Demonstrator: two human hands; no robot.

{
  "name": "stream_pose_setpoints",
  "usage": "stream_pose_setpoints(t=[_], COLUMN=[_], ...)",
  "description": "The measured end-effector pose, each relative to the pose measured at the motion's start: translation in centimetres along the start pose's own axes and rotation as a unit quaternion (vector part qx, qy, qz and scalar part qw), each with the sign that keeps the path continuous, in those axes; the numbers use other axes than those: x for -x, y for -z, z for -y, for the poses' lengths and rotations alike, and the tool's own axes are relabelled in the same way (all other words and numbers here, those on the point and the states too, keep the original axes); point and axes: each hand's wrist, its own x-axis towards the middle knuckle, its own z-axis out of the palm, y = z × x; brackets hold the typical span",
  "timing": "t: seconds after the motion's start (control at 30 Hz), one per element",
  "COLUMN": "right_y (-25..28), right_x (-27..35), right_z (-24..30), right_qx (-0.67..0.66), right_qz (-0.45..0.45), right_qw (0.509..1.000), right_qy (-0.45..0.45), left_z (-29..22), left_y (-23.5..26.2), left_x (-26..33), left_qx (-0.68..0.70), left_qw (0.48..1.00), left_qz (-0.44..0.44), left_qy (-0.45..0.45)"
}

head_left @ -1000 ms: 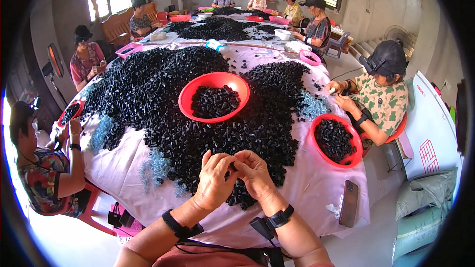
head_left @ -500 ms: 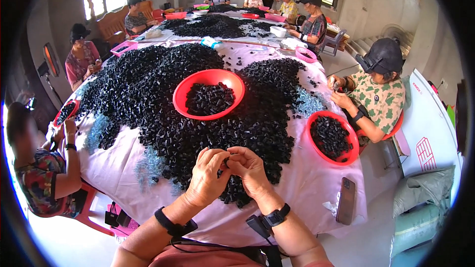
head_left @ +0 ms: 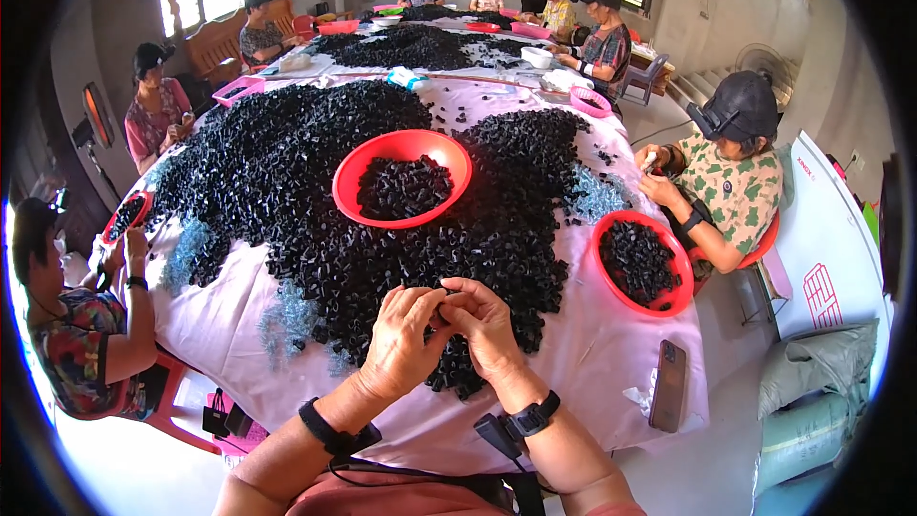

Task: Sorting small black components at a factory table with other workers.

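Over the near edge of a large pile of small black plastic pieces (head_left: 382,268), my two hands meet. The fingers of my left hand (head_left: 401,346) and my right hand (head_left: 485,330) pinch one small black plastic piece (head_left: 440,318) between them. Most of that piece is hidden by the fingertips, so its exact shape cannot be told. Just beyond my hands, a red bowl (head_left: 350,193) rests on the pile with more black pieces inside. Little heaps of clear, bluish plastic bits (head_left: 291,320) lie left of my hands.
To the right stand a second red bowl (head_left: 684,301) of black pieces and a phone (head_left: 669,386) on the pink tablecloth (head_left: 592,363). Co-workers sit along both sides, the closest at right (head_left: 735,172) and left (head_left: 81,334). Sacks (head_left: 812,420) lie on the floor at right.
My fingers have shifted slightly around the black piece, with the right index finger a little higher. At the far end, the standing person has moved to the right.
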Motion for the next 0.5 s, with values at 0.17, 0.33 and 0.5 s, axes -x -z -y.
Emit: stream_pose_setpoints(t=[0.17,0.33,0.5], right_y=[-0.20,0.03,0.00], right_x=[0.03,0.00,-0.08], right_z=[0.08,0.17,0.25], right_qx=[-0.003,-0.038,-0.031], right_qz=[-0.005,-0.008,0.005], right_qw=[1.000,0.999,0.999], right_qy=[-0.006,-0.022,-0.039], left_z=[0.51,0.46,0.78], left_y=[0.33,0.05,0.24], left_x=[0.06,0.40,0.62], left_qx=[-0.018,-0.042,-0.074], left_qw=[1.000,0.999,0.997], left_qz=[0.025,0.003,0.011], left_qy=[-0.006,0.010,0.020])
